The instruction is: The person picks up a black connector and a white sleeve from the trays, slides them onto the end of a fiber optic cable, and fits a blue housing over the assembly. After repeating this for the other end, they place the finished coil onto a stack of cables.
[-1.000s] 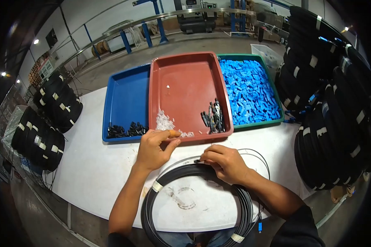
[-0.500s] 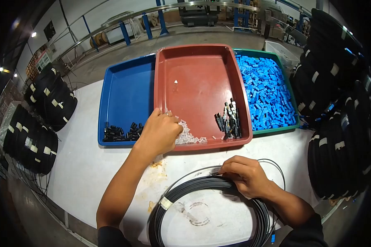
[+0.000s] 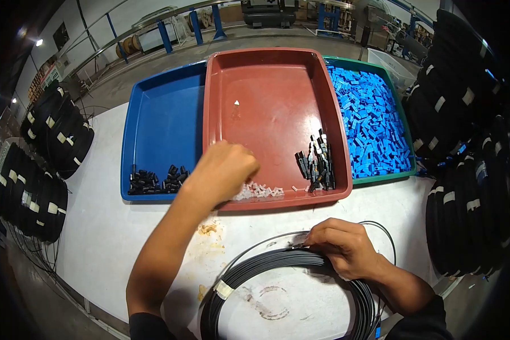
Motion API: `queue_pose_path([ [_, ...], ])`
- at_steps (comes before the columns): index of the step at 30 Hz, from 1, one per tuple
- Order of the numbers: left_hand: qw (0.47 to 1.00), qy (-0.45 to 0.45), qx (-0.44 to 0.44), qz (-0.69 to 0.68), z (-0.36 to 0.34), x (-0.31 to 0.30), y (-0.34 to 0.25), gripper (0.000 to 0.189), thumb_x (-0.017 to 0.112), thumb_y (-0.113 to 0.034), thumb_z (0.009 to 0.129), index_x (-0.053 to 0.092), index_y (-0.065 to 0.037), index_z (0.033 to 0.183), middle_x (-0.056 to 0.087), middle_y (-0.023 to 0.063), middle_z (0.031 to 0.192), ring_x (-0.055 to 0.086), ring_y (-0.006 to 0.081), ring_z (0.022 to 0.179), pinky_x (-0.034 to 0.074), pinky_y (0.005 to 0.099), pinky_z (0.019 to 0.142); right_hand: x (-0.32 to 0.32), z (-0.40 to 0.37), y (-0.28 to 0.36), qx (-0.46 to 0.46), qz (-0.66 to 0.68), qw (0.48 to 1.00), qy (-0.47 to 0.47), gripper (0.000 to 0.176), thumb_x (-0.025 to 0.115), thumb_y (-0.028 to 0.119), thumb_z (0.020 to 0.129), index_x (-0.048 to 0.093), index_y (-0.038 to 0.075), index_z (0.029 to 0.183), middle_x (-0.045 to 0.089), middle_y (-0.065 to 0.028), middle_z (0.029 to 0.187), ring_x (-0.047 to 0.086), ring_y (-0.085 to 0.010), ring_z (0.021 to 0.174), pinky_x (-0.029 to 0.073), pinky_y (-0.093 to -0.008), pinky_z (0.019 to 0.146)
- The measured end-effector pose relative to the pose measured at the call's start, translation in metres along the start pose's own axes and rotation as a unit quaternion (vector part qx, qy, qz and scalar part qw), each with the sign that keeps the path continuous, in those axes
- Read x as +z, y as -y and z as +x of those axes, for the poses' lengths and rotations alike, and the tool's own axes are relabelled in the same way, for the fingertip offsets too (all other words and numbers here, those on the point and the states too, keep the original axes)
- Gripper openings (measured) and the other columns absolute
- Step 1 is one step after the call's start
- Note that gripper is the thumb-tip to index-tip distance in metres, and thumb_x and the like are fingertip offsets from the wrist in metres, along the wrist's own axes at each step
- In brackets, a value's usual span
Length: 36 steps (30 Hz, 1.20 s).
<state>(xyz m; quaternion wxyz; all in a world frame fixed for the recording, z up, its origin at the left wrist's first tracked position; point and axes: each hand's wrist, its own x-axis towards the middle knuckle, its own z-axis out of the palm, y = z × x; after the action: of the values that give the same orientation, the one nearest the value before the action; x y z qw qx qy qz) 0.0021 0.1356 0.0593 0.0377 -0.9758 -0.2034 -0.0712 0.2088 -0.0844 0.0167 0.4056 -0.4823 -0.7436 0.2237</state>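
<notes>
Red tray [image 3: 272, 124], vivid blue pieces [image 3: 374, 124].

Small pieces [image 3: 260, 191] — in the middle tray [image 3: 266, 85], near edge.

three trays [image 3: 272, 119] — two hands [image 3: 344, 245] — one white table [image 3: 105, 238]

Dim edges, small lamps upper left, wide-angle curve (rather strong)
</notes>
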Motion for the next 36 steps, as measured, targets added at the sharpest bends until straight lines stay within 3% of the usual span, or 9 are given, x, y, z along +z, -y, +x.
queue_pose_path([
  [2, 0.999, 0.021, -0.023, -0.017, -0.001, -0.011, 0.008, 0.01, 0.07, -0.002, 0.073, 0.075, -0.006, 0.081, 0.073, 0.0113, 0.085, 0.069, 0.0321, 0.084, 0.055, 0.0423, 0.074, -0.001, -0.001, -0.001, 0.0, 0.004, 1.0, -0.001, 0.025, 0.067, -0.012, 0.08, 0.071, 0.0, 0.101, 0.07, -0.013, 0.099, 0.071, -0.0301, 0.09, 0.057, -0.0364, 0.078],
  [10, 0.999, -0.028, -0.034, 0.007, -0.005, -0.018, 0.004, 0.01, 0.072, -0.003, 0.071, 0.074, -0.004, 0.081, 0.071, 0.0104, 0.086, 0.066, 0.0305, 0.09, 0.05, 0.0421, 0.079, 0.001, -0.002, -0.003, 0.002, 0.018, 1.0, -0.005, 0.026, 0.066, -0.014, 0.078, 0.071, 0.0, 0.1, 0.07, -0.0133, 0.098, 0.071, -0.0299, 0.09, 0.057, -0.0363, 0.077],
  [12, 1.0, 0.019, 0.001, 0.023, -0.005, -0.017, 0.004, 0.01, 0.072, -0.004, 0.073, 0.074, -0.004, 0.082, 0.071, 0.0095, 0.088, 0.066, 0.0295, 0.092, 0.05, 0.0417, 0.081, 0.001, -0.001, -0.003, 0.003, 0.02, 1.0, -0.006, 0.027, 0.066, -0.014, 0.078, 0.071, 0.0, 0.1, 0.07, -0.0133, 0.097, 0.071, -0.0298, 0.09, 0.057, -0.0361, 0.077],
  [18, 0.995, -0.012, 0.057, -0.079, -0.003, -0.002, -0.006, 0.015, 0.074, -0.008, 0.073, 0.078, -0.007, 0.088, 0.073, 0.0071, 0.088, 0.066, 0.027, 0.09, 0.05, 0.0406, 0.083, 0.0, 0.0, -0.001, 0.007, 0.021, 1.0, -0.008, 0.023, 0.067, -0.013, 0.08, 0.071, -0.001, 0.099, 0.07, -0.0135, 0.096, 0.071, -0.0293, 0.089, 0.057, -0.0359, 0.077],
  [21, 0.995, -0.005, 0.076, -0.067, -0.002, 0.006, -0.006, 0.017, 0.074, -0.009, 0.072, 0.079, -0.008, 0.089, 0.073, 0.0063, 0.086, 0.066, 0.0267, 0.09, 0.051, 0.0402, 0.083, 0.0, 0.0, -0.002, 0.006, 0.016, 1.0, -0.005, 0.022, 0.068, -0.012, 0.081, 0.071, -0.001, 0.099, 0.07, -0.0134, 0.096, 0.071, -0.0291, 0.088, 0.057, -0.0358, 0.077],
  [28, 0.999, 0.039, 0.001, -0.001, 0.0, -0.01, 0.004, 0.017, 0.074, -0.007, 0.071, 0.078, -0.008, 0.088, 0.073, 0.005, 0.089, 0.066, 0.0262, 0.09, 0.05, 0.0396, 0.084, 0.001, -0.001, -0.003, 0.007, 0.022, 1.0, -0.009, 0.022, 0.067, -0.012, 0.081, 0.071, -0.001, 0.099, 0.07, -0.0131, 0.096, 0.071, -0.0291, 0.089, 0.057, -0.0358, 0.077],
  [30, 0.996, -0.047, 0.054, -0.049, 0.001, -0.007, -0.002, 0.015, 0.075, -0.009, 0.076, 0.077, -0.008, 0.091, 0.072, 0.0059, 0.09, 0.066, 0.0264, 0.09, 0.05, 0.0395, 0.085, 0.001, -0.001, -0.002, 0.009, 0.023, 1.0, -0.008, 0.022, 0.067, -0.013, 0.081, 0.071, -0.001, 0.099, 0.07, -0.0132, 0.097, 0.071, -0.0291, 0.089, 0.057, -0.0359, 0.077],
  [33, 0.981, -0.104, 0.123, -0.111, 0.013, 0.006, -0.018, 0.014, 0.074, -0.014, 0.083, 0.077, -0.009, 0.096, 0.072, 0.0068, 0.092, 0.066, 0.0268, 0.092, 0.05, 0.0398, 0.086, 0.001, 0.0, -0.002, 0.01, 0.021, 1.0, -0.007, 0.022, 0.067, -0.012, 0.081, 0.071, -0.001, 0.099, 0.07, -0.0131, 0.096, 0.071, -0.0292, 0.089, 0.057, -0.0359, 0.077],
  [36, 0.97, -0.049, 0.144, -0.191, 0.029, 0.022, -0.028, 0.019, 0.073, -0.017, 0.087, 0.076, -0.01, 0.105, 0.072, 0.0075, 0.097, 0.066, 0.0282, 0.093, 0.051, 0.042, 0.086, 0.001, 0.0, -0.002, 0.01, 0.022, 1.0, -0.005, 0.021, 0.067, -0.012, 0.082, 0.071, -0.001, 0.099, 0.07, -0.0131, 0.096, 0.071, -0.0294, 0.088, 0.057, -0.0359, 0.077],
])
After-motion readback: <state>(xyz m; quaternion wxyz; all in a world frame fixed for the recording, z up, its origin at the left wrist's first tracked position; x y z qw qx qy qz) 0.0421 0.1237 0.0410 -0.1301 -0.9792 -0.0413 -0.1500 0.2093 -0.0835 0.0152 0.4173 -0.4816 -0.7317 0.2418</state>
